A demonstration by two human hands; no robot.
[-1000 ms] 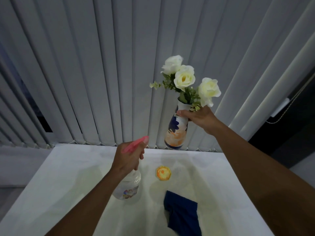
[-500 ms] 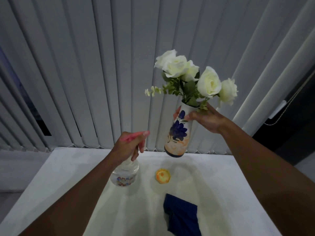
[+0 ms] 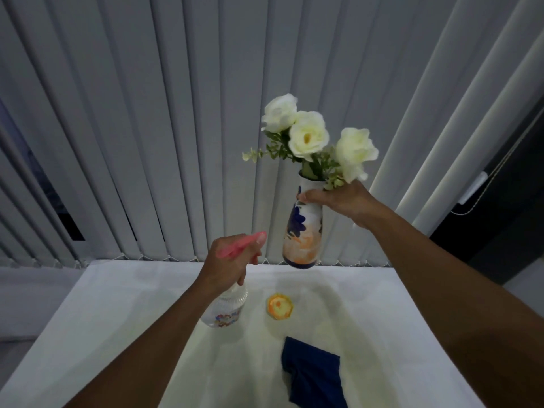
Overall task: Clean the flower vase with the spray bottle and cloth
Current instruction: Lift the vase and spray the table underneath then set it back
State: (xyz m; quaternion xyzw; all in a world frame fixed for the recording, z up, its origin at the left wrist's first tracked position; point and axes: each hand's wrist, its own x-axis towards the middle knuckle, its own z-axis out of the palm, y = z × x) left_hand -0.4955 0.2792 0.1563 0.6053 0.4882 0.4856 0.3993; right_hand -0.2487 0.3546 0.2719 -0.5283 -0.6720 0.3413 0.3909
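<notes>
My right hand (image 3: pixel 343 201) grips the neck of a white flower vase (image 3: pixel 303 231) painted with blue and orange blooms, holding it upright in the air above the table's far edge. White roses (image 3: pixel 309 135) stand in it. My left hand (image 3: pixel 228 262) holds a clear spray bottle (image 3: pixel 226 307) with a pink trigger head (image 3: pixel 241 248), its nozzle pointing at the vase's lower body from the left, a short gap apart. A dark blue cloth (image 3: pixel 313 375) lies crumpled on the table near me, below the vase.
A white table (image 3: pixel 117 319) fills the lower view. A small yellow-orange hexagonal object (image 3: pixel 279 309) lies on it between bottle and cloth. Grey vertical blinds (image 3: pixel 176 128) hang right behind the table. A dark opening shows at the far right.
The vase has turned in my right hand, showing a different painted side, and the roses have swung round. The spray bottle has stayed raised and pointed at the vase.
</notes>
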